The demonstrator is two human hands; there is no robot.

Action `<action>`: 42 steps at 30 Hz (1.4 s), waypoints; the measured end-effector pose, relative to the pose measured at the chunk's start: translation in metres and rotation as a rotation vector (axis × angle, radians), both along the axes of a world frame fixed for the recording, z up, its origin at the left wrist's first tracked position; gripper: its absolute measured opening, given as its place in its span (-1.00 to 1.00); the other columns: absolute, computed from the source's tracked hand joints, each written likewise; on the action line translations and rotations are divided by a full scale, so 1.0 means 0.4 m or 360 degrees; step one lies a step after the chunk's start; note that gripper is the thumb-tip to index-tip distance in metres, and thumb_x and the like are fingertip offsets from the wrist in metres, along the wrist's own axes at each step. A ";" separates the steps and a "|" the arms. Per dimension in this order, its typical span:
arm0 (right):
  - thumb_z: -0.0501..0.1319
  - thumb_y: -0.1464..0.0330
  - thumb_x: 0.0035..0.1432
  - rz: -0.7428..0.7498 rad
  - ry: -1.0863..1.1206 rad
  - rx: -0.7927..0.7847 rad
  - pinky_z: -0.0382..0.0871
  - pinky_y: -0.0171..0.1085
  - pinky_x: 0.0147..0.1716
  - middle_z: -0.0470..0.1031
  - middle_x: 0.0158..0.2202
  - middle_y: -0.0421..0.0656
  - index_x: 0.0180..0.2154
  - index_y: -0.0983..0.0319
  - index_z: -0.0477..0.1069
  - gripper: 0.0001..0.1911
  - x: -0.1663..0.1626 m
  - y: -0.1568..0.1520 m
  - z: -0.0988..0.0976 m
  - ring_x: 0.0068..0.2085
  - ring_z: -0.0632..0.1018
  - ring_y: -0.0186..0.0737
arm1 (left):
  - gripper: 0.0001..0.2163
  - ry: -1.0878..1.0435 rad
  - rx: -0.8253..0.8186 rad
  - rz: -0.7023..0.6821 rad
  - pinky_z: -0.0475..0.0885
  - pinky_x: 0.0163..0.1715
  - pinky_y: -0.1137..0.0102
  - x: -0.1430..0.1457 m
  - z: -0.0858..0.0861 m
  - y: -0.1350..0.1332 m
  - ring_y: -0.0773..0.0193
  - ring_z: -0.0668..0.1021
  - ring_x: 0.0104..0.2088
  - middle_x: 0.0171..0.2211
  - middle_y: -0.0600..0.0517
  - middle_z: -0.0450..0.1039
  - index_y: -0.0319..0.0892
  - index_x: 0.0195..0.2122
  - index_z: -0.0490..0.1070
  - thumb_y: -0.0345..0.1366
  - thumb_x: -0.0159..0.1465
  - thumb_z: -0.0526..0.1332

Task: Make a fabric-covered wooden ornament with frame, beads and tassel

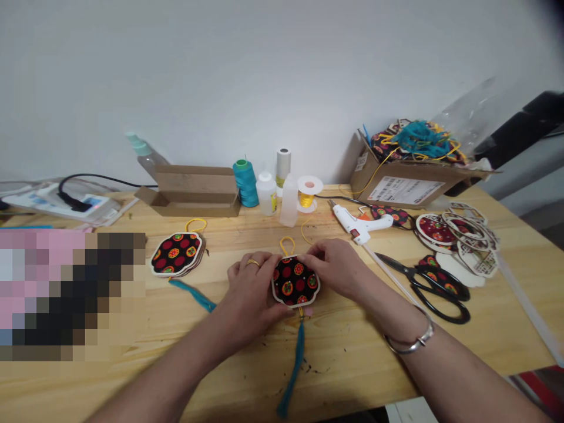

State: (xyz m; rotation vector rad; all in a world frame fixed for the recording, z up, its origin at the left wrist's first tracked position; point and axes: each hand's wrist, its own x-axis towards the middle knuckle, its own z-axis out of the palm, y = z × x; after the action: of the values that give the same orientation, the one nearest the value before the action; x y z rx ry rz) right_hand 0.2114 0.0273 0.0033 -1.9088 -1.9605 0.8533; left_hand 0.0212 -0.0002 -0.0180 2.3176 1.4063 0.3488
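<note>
On the pine table point(352, 358), a white hot glue gun point(359, 222) lies at two o'clock, with black-handled scissors point(436, 296) at three o'clock beside a heap of cut wooden frames point(473, 249). A cardboard box point(403, 185) stuffed with patterned pieces and teal thread sits at one o'clock, tilted against the wall. Along the wall at twelve o'clock stand a teal thread cone point(245, 183), squeeze bottles point(289, 202) and a yellow cord spool point(306, 201), with a folded carton point(191, 191) at eleven o'clock and a power strip point(57, 201) at ten o'clock.
</note>
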 end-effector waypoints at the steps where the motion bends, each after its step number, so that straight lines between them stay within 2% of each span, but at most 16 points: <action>1: 0.16 0.19 0.08 -0.0002 0.0024 -0.0001 0.17 -0.30 -0.48 0.54 -0.48 -0.14 -0.48 0.23 0.51 -0.72 0.000 0.001 0.000 -0.45 0.45 -0.27 | -0.39 0.0002 0.0006 -0.0005 0.17 -0.03 0.06 0.000 -0.001 0.000 -0.07 0.31 0.03 0.03 -0.15 0.31 -0.14 0.09 0.19 -0.01 0.06 0.29; 6: 0.19 0.27 0.06 -0.0041 0.0272 -0.0080 0.21 -0.33 -0.47 0.56 -0.46 -0.14 -0.44 0.28 0.54 -0.77 0.005 0.009 -0.004 -0.44 0.46 -0.29 | -0.38 -0.0023 0.0048 -0.0041 0.16 -0.02 0.07 0.000 -0.004 0.001 -0.05 0.30 0.05 0.05 -0.15 0.30 -0.16 0.10 0.18 0.00 0.08 0.28; 10: 0.15 0.26 0.08 0.0031 0.0375 -0.0176 0.22 -0.33 -0.47 0.56 -0.47 -0.13 -0.44 0.29 0.56 -0.72 0.013 0.011 -0.005 -0.43 0.46 -0.28 | -0.38 -0.0043 0.0091 -0.0048 0.16 -0.02 0.09 -0.001 -0.006 -0.001 -0.04 0.31 0.04 0.04 -0.13 0.31 -0.13 0.09 0.18 0.01 0.06 0.30; 16: 0.15 0.23 0.07 0.0036 0.0444 -0.0168 0.21 -0.35 -0.50 0.53 -0.50 -0.15 -0.47 0.29 0.53 -0.70 0.018 0.010 -0.011 -0.45 0.44 -0.30 | -0.40 -0.0058 0.0129 -0.0038 0.15 -0.01 0.05 0.000 -0.005 -0.003 -0.04 0.32 0.03 0.03 -0.13 0.31 -0.12 0.08 0.18 0.00 0.07 0.29; 21: 0.17 0.24 0.05 0.0001 0.0582 -0.0114 0.21 -0.37 -0.53 0.51 -0.51 -0.16 -0.48 0.30 0.50 -0.73 0.018 0.013 -0.018 -0.48 0.42 -0.32 | -0.40 -0.0110 0.0149 0.0001 0.23 -0.01 0.07 0.006 0.005 -0.003 -0.01 0.31 0.02 0.02 -0.14 0.29 -0.16 0.09 0.17 -0.04 0.09 0.29; 27: 0.19 0.23 0.05 -0.0065 0.0687 -0.0138 0.20 -0.36 -0.55 0.47 -0.54 -0.16 -0.50 0.32 0.49 -0.72 0.020 0.013 0.000 -0.52 0.38 -0.34 | -0.36 -0.0347 0.0079 0.0010 0.19 0.12 0.10 0.000 0.009 -0.003 0.01 0.22 0.14 0.11 -0.18 0.17 -0.20 0.14 0.13 -0.12 0.09 0.33; 29: 0.19 0.24 0.05 -0.0095 0.0730 -0.0159 0.19 -0.36 -0.55 0.47 -0.55 -0.15 -0.50 0.33 0.49 -0.72 0.022 0.013 0.010 -0.53 0.37 -0.35 | -0.24 -0.0516 -0.0036 0.0073 0.17 0.14 0.05 -0.007 0.009 0.000 -0.05 0.20 0.17 0.16 -0.20 0.12 -0.18 0.17 0.09 -0.10 0.00 0.39; 32: 0.19 0.24 0.06 -0.0124 0.0823 -0.0176 0.21 -0.35 -0.54 0.49 -0.52 -0.14 -0.48 0.33 0.49 -0.72 0.026 0.010 0.024 -0.52 0.37 -0.36 | -0.12 -0.1007 -0.0488 0.0187 0.24 0.10 0.00 -0.016 0.013 0.004 -0.09 0.27 0.16 0.22 -0.23 0.07 -0.16 0.24 -0.03 -0.07 -0.04 0.41; 34: 0.20 0.25 0.07 -0.0128 0.0831 -0.0170 0.23 -0.35 -0.52 0.50 -0.49 -0.12 -0.45 0.34 0.50 -0.73 0.028 0.008 0.031 -0.50 0.38 -0.35 | -0.22 -0.1413 -0.0850 0.0167 0.29 0.07 0.04 -0.017 0.019 0.006 -0.06 0.31 0.15 0.23 -0.24 0.07 -0.15 0.24 -0.03 -0.08 0.08 0.34; 36: 0.20 0.25 0.07 -0.0110 0.0813 -0.0174 0.24 -0.34 -0.51 0.51 -0.48 -0.10 -0.44 0.34 0.51 -0.73 0.028 0.006 0.035 -0.49 0.39 -0.34 | -0.33 -0.1707 -0.1086 0.0089 0.33 0.05 0.09 -0.013 0.026 0.007 -0.02 0.35 0.13 0.22 -0.21 0.12 -0.10 0.25 -0.04 -0.16 0.18 0.26; 40: 0.19 0.24 0.07 -0.0064 0.0826 -0.0169 0.23 -0.34 -0.55 0.48 -0.52 -0.12 -0.48 0.34 0.48 -0.72 0.028 0.005 0.032 -0.52 0.38 -0.34 | -0.27 -0.1896 -0.1265 -0.0093 0.40 -0.02 0.16 -0.001 0.035 0.006 0.11 0.48 0.02 0.14 -0.06 0.28 0.20 0.28 -0.18 -0.39 0.22 0.24; 42: 0.19 0.24 0.06 -0.0056 0.0852 -0.0163 0.22 -0.34 -0.56 0.47 -0.54 -0.13 -0.48 0.34 0.47 -0.72 0.028 0.004 0.027 -0.53 0.37 -0.36 | -0.23 -0.1914 -0.1293 -0.0130 0.41 -0.03 0.18 0.000 0.035 0.004 0.12 0.50 0.00 0.14 -0.03 0.29 0.26 0.26 -0.14 -0.44 0.18 0.27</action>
State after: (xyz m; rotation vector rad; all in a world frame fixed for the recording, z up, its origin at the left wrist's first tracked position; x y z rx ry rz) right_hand 0.2226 0.0290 0.0143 -1.5417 -1.5791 1.3127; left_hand 0.0213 0.0015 -0.0040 1.0860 0.6148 0.7784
